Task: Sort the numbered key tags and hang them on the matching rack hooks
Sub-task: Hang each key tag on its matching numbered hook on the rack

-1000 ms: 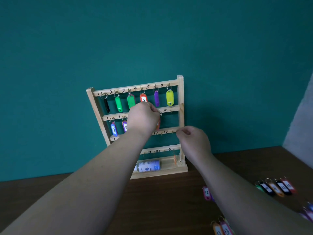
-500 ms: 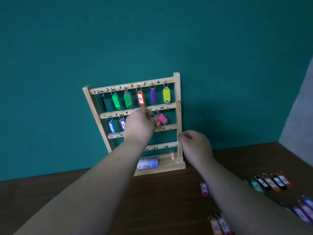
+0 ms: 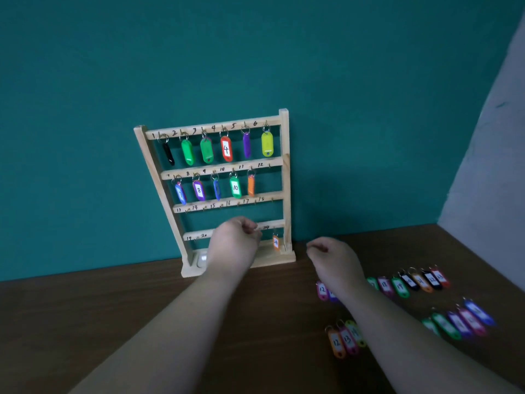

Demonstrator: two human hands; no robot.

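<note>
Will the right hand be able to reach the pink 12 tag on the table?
Probably yes. The pink 12 tag lies uncovered on the table, close to the right hand, which looks empty.

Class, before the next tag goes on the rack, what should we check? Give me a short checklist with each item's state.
1. Hook 12 free: ok.
2. Pink tag 12 lying on the table: ok.
3. Right hand empty: ok.
4. Left hand empty: cannot tell; fingers curled, blurred.
5. Rack standing upright: ok.
</note>
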